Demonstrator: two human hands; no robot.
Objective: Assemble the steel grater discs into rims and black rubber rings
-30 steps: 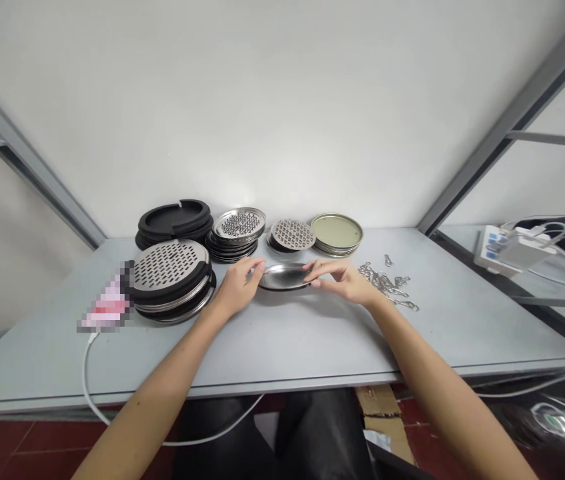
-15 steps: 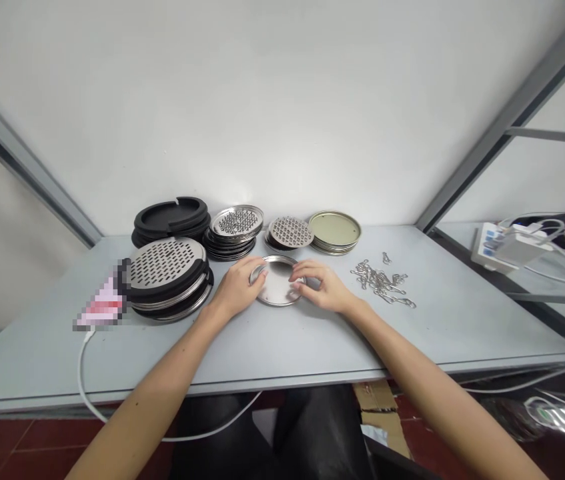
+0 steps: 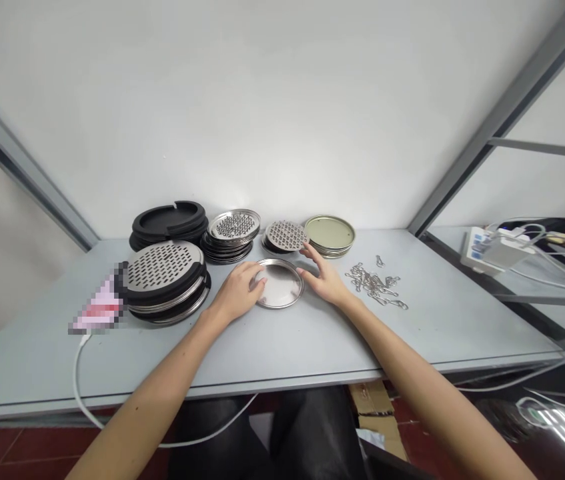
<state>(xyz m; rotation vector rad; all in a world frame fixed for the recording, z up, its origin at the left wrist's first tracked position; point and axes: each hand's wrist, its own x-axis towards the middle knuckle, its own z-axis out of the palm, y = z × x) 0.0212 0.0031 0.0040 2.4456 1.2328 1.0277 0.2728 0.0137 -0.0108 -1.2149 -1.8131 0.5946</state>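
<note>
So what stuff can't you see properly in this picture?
In the head view, these are hard to make out:
The left rim of the metal dish: partly hidden by the left hand.
The pinkish thing at far left: blurred into blocks, so I can't tell what it is.
The metal clips: too small and tangled to count.
The black stack: partly hidden by the holed stack.
The right arm: cut off by the bottom edge.

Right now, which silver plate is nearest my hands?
The plain silver plate, between your left hand and right hand. Unlike the slotted plate, the rimmed patterned plate and the lattice-patterned plate, it looks smooth and tops no stack.
</note>
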